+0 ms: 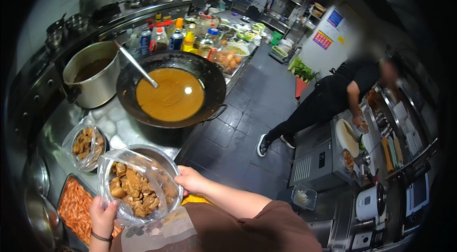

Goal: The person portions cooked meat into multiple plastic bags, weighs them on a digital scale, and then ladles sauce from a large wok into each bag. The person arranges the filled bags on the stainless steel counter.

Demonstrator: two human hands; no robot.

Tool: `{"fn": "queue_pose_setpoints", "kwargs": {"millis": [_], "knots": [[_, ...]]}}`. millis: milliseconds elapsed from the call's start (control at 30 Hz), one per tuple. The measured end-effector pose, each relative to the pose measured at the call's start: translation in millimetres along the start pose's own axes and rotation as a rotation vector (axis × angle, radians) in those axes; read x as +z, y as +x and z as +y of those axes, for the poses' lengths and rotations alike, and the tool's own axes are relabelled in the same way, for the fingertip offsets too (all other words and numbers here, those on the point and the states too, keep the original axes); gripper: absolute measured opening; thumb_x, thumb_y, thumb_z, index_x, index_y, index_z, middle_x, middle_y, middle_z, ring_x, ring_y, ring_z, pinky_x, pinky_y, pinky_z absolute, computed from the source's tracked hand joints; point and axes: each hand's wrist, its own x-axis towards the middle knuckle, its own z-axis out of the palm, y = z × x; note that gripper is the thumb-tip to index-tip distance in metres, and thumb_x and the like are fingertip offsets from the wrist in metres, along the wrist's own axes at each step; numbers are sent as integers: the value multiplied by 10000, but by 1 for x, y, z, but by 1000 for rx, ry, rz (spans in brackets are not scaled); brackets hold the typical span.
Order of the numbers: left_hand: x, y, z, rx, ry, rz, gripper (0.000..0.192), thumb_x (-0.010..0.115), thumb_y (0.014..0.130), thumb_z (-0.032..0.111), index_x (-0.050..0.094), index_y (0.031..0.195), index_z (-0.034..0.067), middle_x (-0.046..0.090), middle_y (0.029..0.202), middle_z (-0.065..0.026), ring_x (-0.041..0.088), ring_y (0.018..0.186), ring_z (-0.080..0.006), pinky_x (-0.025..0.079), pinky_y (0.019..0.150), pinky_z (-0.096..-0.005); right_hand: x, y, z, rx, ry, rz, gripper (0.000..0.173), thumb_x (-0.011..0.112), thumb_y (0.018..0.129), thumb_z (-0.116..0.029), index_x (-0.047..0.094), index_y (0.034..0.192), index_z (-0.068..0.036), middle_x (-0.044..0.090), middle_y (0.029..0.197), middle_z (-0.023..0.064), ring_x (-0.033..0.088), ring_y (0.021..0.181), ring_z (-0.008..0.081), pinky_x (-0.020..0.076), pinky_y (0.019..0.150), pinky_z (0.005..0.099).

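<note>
A round metal bowl (pixel 167 159), lined with a clear plastic bag (pixel 107 164), holds browned chunks of meat (pixel 134 187). My left hand (pixel 101 216) grips its near left side through the bag, thumb on top. On the far right side, my right hand (pixel 192 180) grips the metal rim. The bowl is in front of my body, and the bag stands loosely over its left edge. Beyond it sits a large black wok (pixel 210 73) with brown liquid (pixel 171 95) in it. A ladle (pixel 137 64) leans in the wok, its head sunk in the liquid.
Left of the wok stands a deep metal pot (pixel 98 87) of dark liquid. A smaller bagged bowl of meat (pixel 85 145) and a tray of shrimp (pixel 76 207) lie nearer. Bottles (pixel 175 39) and eggs (pixel 228 60) crowd the counter beyond. At right, a person (pixel 325 98) works at another counter.
</note>
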Motion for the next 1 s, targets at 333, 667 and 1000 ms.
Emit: {"fn": "queue_pose_setpoints", "kwargs": {"millis": [333, 667, 1000], "knots": [[29, 22, -5, 377, 192, 25, 81, 539, 807, 71, 547, 795, -9, 485, 661, 24, 406, 588, -49, 345, 528, -207, -18, -15, 3, 23, -71, 121, 267, 439, 780, -89, 518, 1030, -38, 577, 666, 58, 479, 399, 82, 385, 350, 192], [40, 38, -5, -232, -849, -333, 533, 308, 867, 496, 414, 1146, 54, 561, 942, -76, 581, 807, -190, 512, 577, -325, -39, -18, 4, 61, -5, 242, 209, 436, 776, -76, 534, 944, -1, 567, 629, 73, 482, 395, 99, 397, 350, 206], [42, 74, -41, -446, -1060, -490, 353, 468, 830, 233, 488, 1083, -13, 594, 930, -145, 606, 815, -241, 500, 749, -356, -42, 17, -40, 25, -90, 60, 163, 451, 776, -44, 539, 909, -17, 570, 620, 46, 463, 390, 77, 351, 336, 181]]}}
